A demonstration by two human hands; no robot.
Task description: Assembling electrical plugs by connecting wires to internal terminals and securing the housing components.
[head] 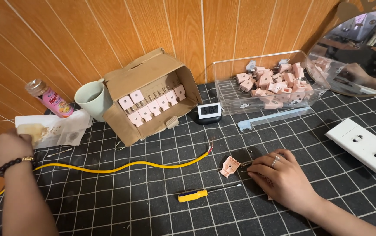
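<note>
Pink plug half (pixel 230 166) lies flat on the black gridded mat (pixel 153 209), just left of the right hand (pixel 279 175), whose fingertips (pixel 252 168) are curled down beside it and appear to pinch a small dark metal piece; how firmly they hold it cannot be told. The left hand (pixel 9 146) rests well apart at the mat's left edge, fingers closed loosely on a pale yellowish pad (pixel 31 131) lying on white paper (pixel 61 129). A yellow cable (pixel 122 167) runs across the mat, its stripped end (pixel 210 146) near the plug half but not touching it. A yellow-handled screwdriver (pixel 196 195) lies untouched below. Behind stand a cardboard box (pixel 153 74) of pink plug parts, a clear bin (pixel 227 94) of more pink pieces, a small digital timer (pixel 208 112), a cup (pixel 92 98) and a white socket plate (pixel 367 148). Seating the metal piece well likely calls for steadying the plug half with the free hand and keeping the fingertips low, so the small part does not roll away.
</note>
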